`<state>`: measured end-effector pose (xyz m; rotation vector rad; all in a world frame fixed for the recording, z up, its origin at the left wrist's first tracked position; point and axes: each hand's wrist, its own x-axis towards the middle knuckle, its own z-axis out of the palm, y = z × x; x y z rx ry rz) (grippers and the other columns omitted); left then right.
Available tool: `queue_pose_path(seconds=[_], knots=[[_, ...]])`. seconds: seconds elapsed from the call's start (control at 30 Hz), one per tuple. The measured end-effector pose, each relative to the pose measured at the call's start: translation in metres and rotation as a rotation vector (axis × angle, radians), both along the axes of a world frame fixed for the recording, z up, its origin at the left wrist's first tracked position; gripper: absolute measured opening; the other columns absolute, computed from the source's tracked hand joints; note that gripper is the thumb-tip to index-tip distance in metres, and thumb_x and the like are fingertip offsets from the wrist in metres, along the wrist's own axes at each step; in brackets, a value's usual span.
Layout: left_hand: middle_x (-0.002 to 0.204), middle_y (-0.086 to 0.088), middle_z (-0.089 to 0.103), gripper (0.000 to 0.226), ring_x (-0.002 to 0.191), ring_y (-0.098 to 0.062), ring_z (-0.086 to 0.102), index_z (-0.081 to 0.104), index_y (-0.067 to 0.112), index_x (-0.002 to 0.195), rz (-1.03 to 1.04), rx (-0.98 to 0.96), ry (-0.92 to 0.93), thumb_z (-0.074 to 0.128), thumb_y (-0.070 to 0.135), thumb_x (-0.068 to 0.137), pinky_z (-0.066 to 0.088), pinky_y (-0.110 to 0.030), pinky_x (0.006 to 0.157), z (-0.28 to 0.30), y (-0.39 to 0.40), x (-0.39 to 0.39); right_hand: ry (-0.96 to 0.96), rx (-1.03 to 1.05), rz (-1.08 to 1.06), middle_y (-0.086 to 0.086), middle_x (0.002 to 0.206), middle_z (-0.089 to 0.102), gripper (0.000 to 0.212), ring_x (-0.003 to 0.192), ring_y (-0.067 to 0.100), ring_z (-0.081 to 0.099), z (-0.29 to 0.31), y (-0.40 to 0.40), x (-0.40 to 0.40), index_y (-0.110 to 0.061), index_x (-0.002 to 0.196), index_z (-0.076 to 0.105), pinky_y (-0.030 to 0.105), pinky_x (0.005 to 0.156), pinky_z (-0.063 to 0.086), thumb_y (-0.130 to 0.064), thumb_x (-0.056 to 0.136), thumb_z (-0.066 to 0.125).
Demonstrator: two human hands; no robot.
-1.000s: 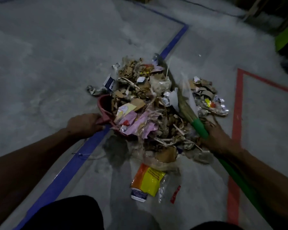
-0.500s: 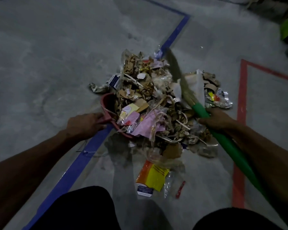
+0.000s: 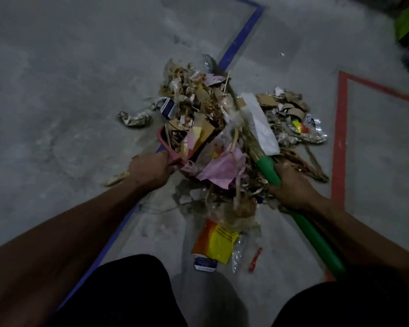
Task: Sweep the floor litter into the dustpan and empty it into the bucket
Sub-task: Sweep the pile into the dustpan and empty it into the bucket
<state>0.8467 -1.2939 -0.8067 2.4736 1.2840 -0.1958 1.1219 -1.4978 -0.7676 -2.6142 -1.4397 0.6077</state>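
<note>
The broom (image 3: 267, 166) is gripped by the right hand (image 3: 291, 192), the litter (image 3: 210, 128) lies ahead-left toward the dustpan (image 3: 164, 145) held in the left hand (image 3: 149, 171).

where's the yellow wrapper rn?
Head view, lower centre: the yellow wrapper lies flat on the floor, nearer the person than the litter pile, right of the blue floor line and beside a small red scrap.

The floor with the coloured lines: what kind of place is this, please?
Probably a workshop or warehouse floor, though that is a guess. The bare concrete floor carries a blue line and a red line like marked work zones, and the litter pile is mostly cardboard scraps and wrappers.
</note>
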Motion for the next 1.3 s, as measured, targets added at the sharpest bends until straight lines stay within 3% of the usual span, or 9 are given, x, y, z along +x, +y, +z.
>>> queue_pose_path(seconds=[0.17,0.37,0.53,0.67,0.77,0.9,1.07,1.13,1.3], knots=[[0.116,-0.015,0.062,0.050,0.101,-0.034,0.061,0.053,0.018,0.119,0.055,-0.007,0.018,0.049,0.060,0.091,0.049,-0.038,0.082,-0.003,0.003,-0.009,0.037,0.023,-0.061,0.007,0.104,0.065,0.039,0.077,0.019,0.057,0.017,-0.006,0.007,-0.019,0.123,0.055,0.028,0.060,0.038,-0.028,0.087,0.066],[0.114,-0.015,0.062,0.057,0.099,-0.033,0.062,0.056,0.011,0.116,0.062,0.046,0.035,0.049,0.062,0.091,0.036,-0.030,0.068,-0.005,0.002,-0.012,0.046,0.136,-0.137,-0.013,0.071,0.055,0.026,0.046,0.004,0.057,0.048,-0.007,0.020,-0.026,0.108,0.052,0.018,0.037,0.035,-0.025,0.086,0.066],[0.081,-0.006,0.049,0.054,0.067,-0.021,0.047,0.057,0.010,0.097,0.075,0.044,0.060,0.052,0.063,0.088,0.035,-0.029,0.059,-0.001,-0.001,-0.009,0.016,-0.003,-0.044,0.003,0.093,0.065,0.035,0.068,0.016,0.060,0.046,0.004,0.003,-0.018,0.118,0.057,0.025,0.055,0.042,-0.030,0.086,0.065],[0.079,-0.004,0.048,0.050,0.072,-0.022,0.050,0.054,0.013,0.090,0.078,0.000,0.085,0.057,0.062,0.087,0.038,-0.031,0.062,-0.001,0.000,-0.004,0.009,-0.031,0.045,0.009,0.097,0.062,0.033,0.065,0.016,0.054,0.031,-0.003,-0.023,-0.012,0.112,0.058,0.024,0.047,0.036,-0.026,0.084,0.066],[0.076,-0.002,0.047,0.045,0.073,-0.020,0.048,0.049,0.016,0.089,0.116,-0.056,0.094,0.065,0.058,0.083,0.037,-0.030,0.060,0.001,0.001,-0.001,0.030,-0.033,0.073,0.006,0.095,0.055,0.037,0.072,0.023,0.058,0.026,-0.014,-0.033,-0.012,0.117,0.054,0.027,0.057,0.041,-0.024,0.084,0.066],[0.089,-0.007,0.051,0.036,0.078,-0.024,0.050,0.057,0.013,0.103,0.190,-0.087,0.041,0.070,0.040,0.082,0.039,-0.031,0.063,0.001,-0.001,-0.003,0.032,-0.053,0.059,0.015,0.100,0.063,0.037,0.080,0.030,0.062,0.026,-0.016,-0.042,-0.012,0.117,0.052,0.028,0.061,0.039,-0.026,0.086,0.065],[0.064,-0.001,0.048,0.018,0.054,-0.013,0.047,0.055,0.014,0.072,0.305,-0.116,-0.099,0.068,0.023,0.080,0.030,-0.024,0.044,-0.001,-0.015,-0.008,0.055,-0.017,0.049,0.018,0.112,0.065,0.047,0.093,0.033,0.064,0.028,-0.024,-0.051,-0.010,0.130,0.048,0.033,0.072,0.049,-0.024,0.088,0.063],[0.062,0.001,0.044,0.018,0.051,-0.010,0.043,0.055,0.014,0.071,0.331,-0.123,-0.106,0.067,0.023,0.080,0.027,-0.023,0.044,0.010,-0.023,-0.012,0.080,0.001,0.023,0.017,0.117,0.064,0.053,0.101,0.034,0.063,0.037,-0.030,-0.057,-0.012,0.137,0.045,0.037,0.080,0.051,-0.024,0.088,0.063],[0.073,-0.007,0.053,0.016,0.057,-0.020,0.044,0.056,0.011,0.083,0.346,-0.101,-0.061,0.066,0.025,0.081,0.031,-0.027,0.052,0.073,-0.051,-0.022,0.149,-0.001,-0.033,0.013,0.108,0.066,0.044,0.087,0.029,0.062,0.091,-0.049,-0.073,-0.013,0.128,0.049,0.032,0.068,0.045,-0.022,0.087,0.062]])
